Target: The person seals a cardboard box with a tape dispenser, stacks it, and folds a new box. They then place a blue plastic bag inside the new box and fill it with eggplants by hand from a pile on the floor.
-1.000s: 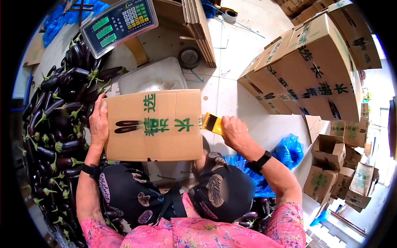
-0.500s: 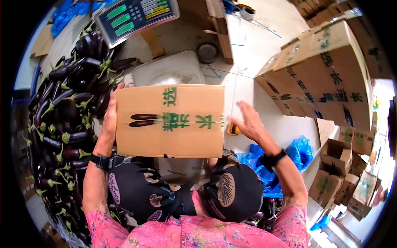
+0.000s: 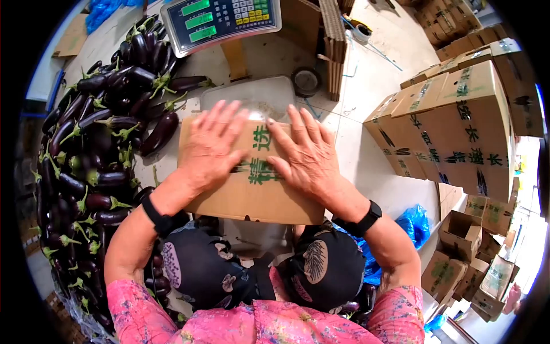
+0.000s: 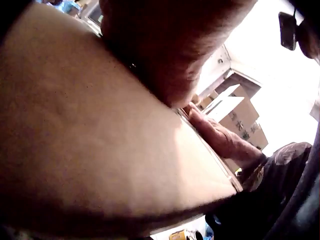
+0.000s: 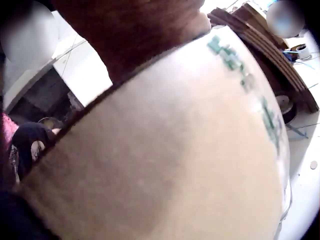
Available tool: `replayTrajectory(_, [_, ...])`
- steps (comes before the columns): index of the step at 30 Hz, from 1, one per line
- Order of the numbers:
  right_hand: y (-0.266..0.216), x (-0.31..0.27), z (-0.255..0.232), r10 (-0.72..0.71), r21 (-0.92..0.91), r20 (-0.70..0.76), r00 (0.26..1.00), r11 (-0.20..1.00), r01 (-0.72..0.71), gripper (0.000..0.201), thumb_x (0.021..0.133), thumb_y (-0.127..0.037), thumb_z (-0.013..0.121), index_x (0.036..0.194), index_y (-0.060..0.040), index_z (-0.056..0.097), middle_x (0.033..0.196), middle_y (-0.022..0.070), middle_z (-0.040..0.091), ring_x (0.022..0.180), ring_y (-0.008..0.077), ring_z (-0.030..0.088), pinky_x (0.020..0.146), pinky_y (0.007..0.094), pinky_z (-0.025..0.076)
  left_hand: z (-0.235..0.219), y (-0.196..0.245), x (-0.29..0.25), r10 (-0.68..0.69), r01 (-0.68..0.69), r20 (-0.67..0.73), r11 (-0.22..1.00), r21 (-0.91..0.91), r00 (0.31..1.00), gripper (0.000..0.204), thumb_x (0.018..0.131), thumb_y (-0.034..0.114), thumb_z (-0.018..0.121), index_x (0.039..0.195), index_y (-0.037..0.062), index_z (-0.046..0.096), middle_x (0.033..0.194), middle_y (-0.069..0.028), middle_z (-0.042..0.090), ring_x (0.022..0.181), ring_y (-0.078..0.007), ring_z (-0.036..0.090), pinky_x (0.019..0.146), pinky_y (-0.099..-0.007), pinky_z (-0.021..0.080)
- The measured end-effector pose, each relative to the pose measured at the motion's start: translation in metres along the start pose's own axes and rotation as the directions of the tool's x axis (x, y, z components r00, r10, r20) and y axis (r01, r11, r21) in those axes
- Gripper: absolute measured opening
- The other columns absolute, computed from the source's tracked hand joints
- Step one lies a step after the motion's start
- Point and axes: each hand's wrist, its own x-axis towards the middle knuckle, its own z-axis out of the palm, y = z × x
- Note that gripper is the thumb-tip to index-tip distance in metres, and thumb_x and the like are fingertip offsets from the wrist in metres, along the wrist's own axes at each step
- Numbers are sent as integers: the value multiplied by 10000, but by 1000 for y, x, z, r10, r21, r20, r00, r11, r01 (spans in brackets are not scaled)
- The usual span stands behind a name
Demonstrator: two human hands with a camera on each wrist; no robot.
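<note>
A closed cardboard carton [image 3: 258, 203], printed with green characters, lies in front of the person's knees in the head view. My left hand [image 3: 209, 149] rests on the left part of its top, fingers straight and spread toward the far edge. On the right part, my right hand [image 3: 306, 152] lies flat in the same way, its thumb near the green print. The hands cover much of the top, including most of the printed eggplant picture. In the left wrist view the carton's side [image 4: 100, 130] fills the foreground; the right wrist view shows another side [image 5: 165, 165] with green print.
A large heap of eggplants [image 3: 109, 123] lies on the left. Beyond the carton stand a scale display [image 3: 223, 17] and its metal platform [image 3: 255, 92]. Printed cartons [image 3: 450, 129] are stacked at the right, above blue plastic bags [image 3: 413, 225] and smaller open boxes [image 3: 460, 232].
The right hand let go of the yellow tape dispenser at the carton's right end and moved onto the top. My left hand moved from the left end onto the top too.
</note>
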Motion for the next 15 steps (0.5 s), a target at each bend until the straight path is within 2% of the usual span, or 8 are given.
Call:
replayTrajectory(3, [22, -24, 4, 136, 145, -77, 988, 982, -123, 740, 927, -410, 627, 1538, -87, 363, 1597, 259, 247, 1443, 446, 286, 1159, 534, 242, 3, -33, -21, -151, 150, -3, 987, -49, 989, 740, 865, 281, 651, 1519, 62, 382, 1582, -142, 363, 1480, -342, 289, 1176, -481, 246])
replayTrajectory(6, [35, -34, 20, 345, 582, -150, 926, 788, -199, 771, 968, -332, 584, 1581, -41, 216, 1637, 266, 122, 1499, 440, 183, 1206, 501, 176, 12, -51, -31, -217, 150, -71, 842, -518, 974, 759, 867, 154, 502, 1571, 21, 252, 1645, -181, 218, 1532, -332, 169, 1236, -437, 159])
replayTrajectory(7, [38, -33, 25, 400, 701, -141, 905, 686, -194, 762, 1000, -350, 527, 1589, -31, 162, 1646, 258, 101, 1523, 402, 142, 1227, 456, 132, 29, -54, -37, -377, 148, -32, 439, -886, 926, 716, 959, 258, 450, 1583, 20, 192, 1652, -171, 191, 1532, -298, 154, 1240, -414, 144])
replayTrajectory(8, [38, -32, 29, 463, 855, -56, 884, 479, -197, 764, 1035, -390, 466, 1594, -20, 100, 1655, 240, 83, 1540, 360, 93, 1237, 417, 99, 49, -61, -44, -462, 69, 102, -87, -994, 881, 697, 1050, 361, 397, 1596, 20, 131, 1658, -161, 164, 1533, -264, 139, 1244, -390, 129])
replayTrajectory(10, [41, -30, 31, 523, 964, 157, 838, 104, -246, 818, 1047, -555, 336, 1599, -27, 45, 1671, 201, 37, 1547, 297, 58, 1242, 388, 77, 71, -81, -51, -359, 103, 272, -425, -899, 893, 753, 1063, 513, 364, 1593, 25, 144, 1662, -155, 151, 1542, -262, 88, 1247, -400, 97])
replayTrajectory(12, [51, -32, 53, 494, 925, 373, 785, -264, -273, 869, 1029, -646, 258, 1598, -23, 46, 1672, 190, 32, 1548, 272, 64, 1243, 384, 74, 81, -81, -53, -390, 91, 305, -480, -873, 869, 794, 1040, 593, 340, 1567, 8, 229, 1621, -174, 251, 1485, -276, 253, 1221, -393, 209])
replayTrajectory(14, [72, -34, 102, 435, 882, 450, 780, -351, -313, 910, 1004, -700, 204, 1598, -35, 19, 1673, 171, -39, 1550, 246, -16, 1247, 371, 37, 88, -79, -56, -414, 86, 341, -522, -848, 844, 823, 1029, 633, 329, 1552, 1, 273, 1597, -184, 304, 1452, -282, 341, 1204, -389, 270])
replayTrajectory(15, [74, -36, 119, 532, 879, 472, 703, -343, -331, 876, 1019, -674, 257, 1596, -28, 122, 1640, 148, 225, 1508, 231, 219, 1218, 338, 192, 90, -75, -65, -419, 112, 376, -532, -839, 826, 822, 1028, 634, 330, 1551, 2, 276, 1594, -183, 308, 1446, -281, 346, 1199, -389, 274])
